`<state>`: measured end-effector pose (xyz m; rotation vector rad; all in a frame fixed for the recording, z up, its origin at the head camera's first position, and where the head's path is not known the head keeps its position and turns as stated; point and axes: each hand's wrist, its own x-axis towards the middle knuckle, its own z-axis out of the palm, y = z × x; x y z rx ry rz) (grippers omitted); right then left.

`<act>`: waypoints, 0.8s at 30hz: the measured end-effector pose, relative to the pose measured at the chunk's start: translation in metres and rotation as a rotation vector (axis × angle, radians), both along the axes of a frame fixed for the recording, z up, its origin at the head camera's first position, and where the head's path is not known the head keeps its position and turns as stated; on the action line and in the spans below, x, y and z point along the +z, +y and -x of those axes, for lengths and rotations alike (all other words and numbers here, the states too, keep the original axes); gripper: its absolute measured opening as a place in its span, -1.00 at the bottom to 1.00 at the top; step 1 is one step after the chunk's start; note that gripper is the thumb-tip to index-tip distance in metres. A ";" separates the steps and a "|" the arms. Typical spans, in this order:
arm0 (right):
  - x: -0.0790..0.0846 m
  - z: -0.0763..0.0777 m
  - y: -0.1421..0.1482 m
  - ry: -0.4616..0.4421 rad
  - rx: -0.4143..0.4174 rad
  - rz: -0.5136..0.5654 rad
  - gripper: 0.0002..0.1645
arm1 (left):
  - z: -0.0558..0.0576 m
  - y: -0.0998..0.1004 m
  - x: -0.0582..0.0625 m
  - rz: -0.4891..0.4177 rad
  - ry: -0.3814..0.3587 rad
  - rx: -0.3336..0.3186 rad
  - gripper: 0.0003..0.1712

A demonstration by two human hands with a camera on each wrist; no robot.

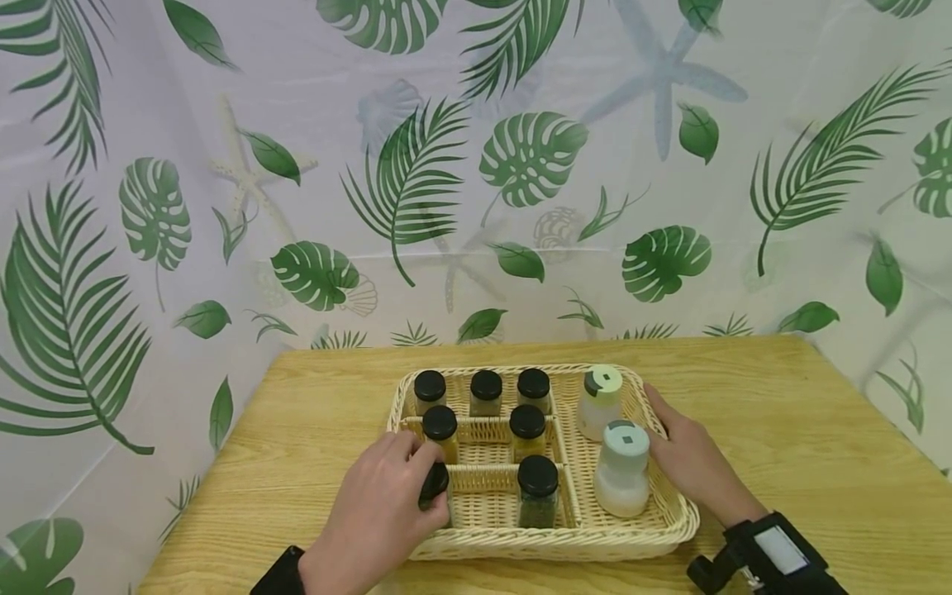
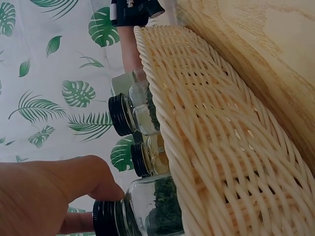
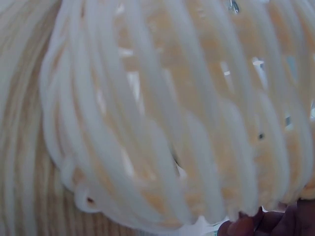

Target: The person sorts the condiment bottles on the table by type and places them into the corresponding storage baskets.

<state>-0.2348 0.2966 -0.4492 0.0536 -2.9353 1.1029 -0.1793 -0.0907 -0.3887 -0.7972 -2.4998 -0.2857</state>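
My left hand (image 1: 383, 500) pinches the black lid of a glass spice jar (image 2: 160, 204) at the front left of a wicker basket (image 1: 550, 541). Dark green flakes show inside that jar in the left wrist view, its base hidden behind the basket wall. My right hand (image 1: 699, 467) holds the basket's right rim, with its fingertips (image 3: 241, 227) low in the right wrist view. Close by that hand stand a white bottle with a pale green cap (image 1: 623, 471) and another with a yellowish cap (image 1: 599, 405).
Dividers split the basket's left part into three rows. Black-lidded jars stand there: several at the back (image 1: 486, 395), two in the middle row (image 1: 528, 430), another at the front right (image 1: 537, 492). The basket sits on a wooden table (image 1: 803, 413) before a leaf-print cloth (image 1: 446, 281).
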 end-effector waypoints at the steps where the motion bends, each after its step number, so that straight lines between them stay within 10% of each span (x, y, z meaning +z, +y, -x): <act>1: 0.000 0.000 0.000 0.001 0.001 -0.002 -0.13 | 0.000 0.000 0.000 -0.002 0.000 -0.003 -0.74; 24: 0.000 0.000 0.000 -0.005 0.008 0.000 -0.16 | 0.001 0.006 -0.009 0.027 -0.016 0.014 -0.64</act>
